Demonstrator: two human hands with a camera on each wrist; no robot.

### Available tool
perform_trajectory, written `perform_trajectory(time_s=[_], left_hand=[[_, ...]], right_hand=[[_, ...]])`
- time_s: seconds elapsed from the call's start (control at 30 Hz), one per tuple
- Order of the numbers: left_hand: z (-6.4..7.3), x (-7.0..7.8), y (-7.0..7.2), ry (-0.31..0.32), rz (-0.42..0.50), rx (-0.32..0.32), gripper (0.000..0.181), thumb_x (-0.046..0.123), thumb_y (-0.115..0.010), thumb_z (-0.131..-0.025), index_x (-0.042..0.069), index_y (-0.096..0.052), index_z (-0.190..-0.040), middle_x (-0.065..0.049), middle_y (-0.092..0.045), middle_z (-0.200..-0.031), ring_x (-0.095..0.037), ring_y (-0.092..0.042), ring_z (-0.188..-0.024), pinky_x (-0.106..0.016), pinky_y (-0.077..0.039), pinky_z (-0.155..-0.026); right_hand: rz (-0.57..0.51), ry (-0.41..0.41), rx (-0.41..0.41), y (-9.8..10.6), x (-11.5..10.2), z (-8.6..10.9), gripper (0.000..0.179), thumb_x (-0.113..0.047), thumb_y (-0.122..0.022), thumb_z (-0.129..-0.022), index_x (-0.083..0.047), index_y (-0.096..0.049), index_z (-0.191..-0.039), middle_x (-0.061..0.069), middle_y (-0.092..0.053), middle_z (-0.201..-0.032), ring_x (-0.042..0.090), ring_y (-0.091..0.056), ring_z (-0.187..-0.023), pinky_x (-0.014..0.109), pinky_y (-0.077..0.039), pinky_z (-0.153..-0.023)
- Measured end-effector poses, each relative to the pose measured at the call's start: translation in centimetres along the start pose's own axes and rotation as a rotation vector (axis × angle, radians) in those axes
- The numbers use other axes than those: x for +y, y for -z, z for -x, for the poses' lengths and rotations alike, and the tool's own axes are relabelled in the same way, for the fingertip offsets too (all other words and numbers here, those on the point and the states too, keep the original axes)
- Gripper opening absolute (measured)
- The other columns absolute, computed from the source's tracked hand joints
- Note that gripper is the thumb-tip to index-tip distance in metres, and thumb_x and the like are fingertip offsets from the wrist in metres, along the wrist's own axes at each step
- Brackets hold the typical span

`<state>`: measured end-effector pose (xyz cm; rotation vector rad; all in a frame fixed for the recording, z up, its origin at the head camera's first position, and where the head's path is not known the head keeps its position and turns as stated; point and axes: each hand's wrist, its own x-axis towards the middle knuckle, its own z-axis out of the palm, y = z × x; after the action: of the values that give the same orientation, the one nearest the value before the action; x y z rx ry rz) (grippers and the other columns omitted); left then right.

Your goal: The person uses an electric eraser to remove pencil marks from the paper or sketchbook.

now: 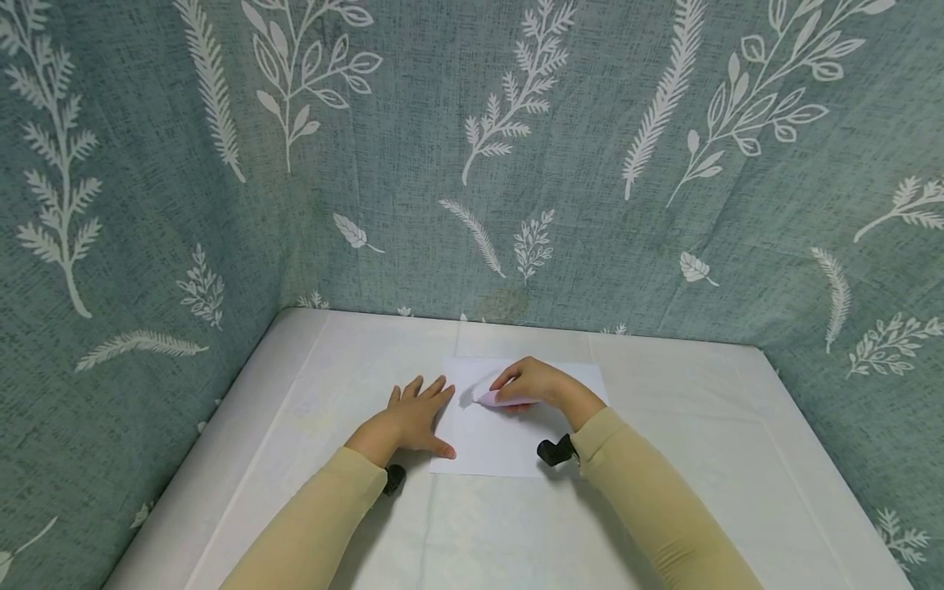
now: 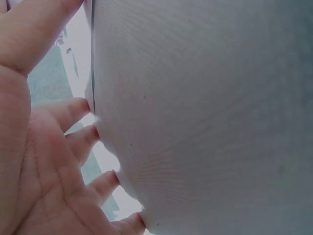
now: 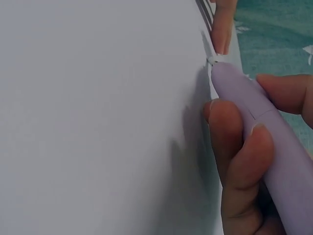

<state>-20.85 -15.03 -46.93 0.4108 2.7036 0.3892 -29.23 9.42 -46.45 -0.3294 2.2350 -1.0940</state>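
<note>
A sheet of white paper (image 1: 487,455) lies flat on the white-covered table. My right hand (image 1: 537,383) grips a thick lavender pen-shaped tool (image 3: 286,152), with thumb and fingers round its body. The tool's small pale tip (image 3: 212,60) points left and down, right at the paper surface; its exact kind cannot be told. At the sheet's left edge, my left hand (image 1: 409,419) rests palm down with fingers spread and thumb out over the paper. Close up in the left wrist view, its fingertips (image 2: 110,181) press on the pale surface.
The white tabletop (image 1: 686,434) spreads around the sheet. A green-blue cloth (image 1: 413,147) with white leaf prints hangs behind and at both sides. Dark wrist cameras (image 1: 556,451) sit under both beige sleeves (image 1: 649,492).
</note>
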Motion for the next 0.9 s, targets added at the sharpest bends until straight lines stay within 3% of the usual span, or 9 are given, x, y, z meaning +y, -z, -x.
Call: perform_trajectory(time_s=[0.43,0.9], left_hand=[[-0.32,-0.07,-0.23,0.006,-0.006,0.003,0.114,0.06,-0.085,-0.069,0.015,-0.032,-0.158,-0.008,-0.019,-0.167,-0.046,-0.008,-0.15,-0.07,-0.007,-0.114],[-0.24,-0.18,-0.29,-0.001,-0.003,0.011,0.114,0.06,-0.085,-0.068,0.015,-0.031,-0.159,-0.008,-0.019,-0.166,-0.046,-0.008,-0.15,-0.07,-0.008,-0.114]], right_hand=[[-0.103,-0.017,-0.054,-0.12,-0.14,-0.03,0.02,-0.009,-0.074,-0.087,-0.005,-0.076,-0.106,0.01,-0.073,-0.077,0.013,-0.062,-0.057,0.026,-0.053,-0.055],[-0.094,-0.006,0.002,-0.25,-0.26,-0.16,0.02,-0.011,-0.075,-0.087,-0.005,-0.077,-0.106,0.01,-0.073,-0.076,0.013,-0.062,-0.056,0.026,-0.053,-0.053]])
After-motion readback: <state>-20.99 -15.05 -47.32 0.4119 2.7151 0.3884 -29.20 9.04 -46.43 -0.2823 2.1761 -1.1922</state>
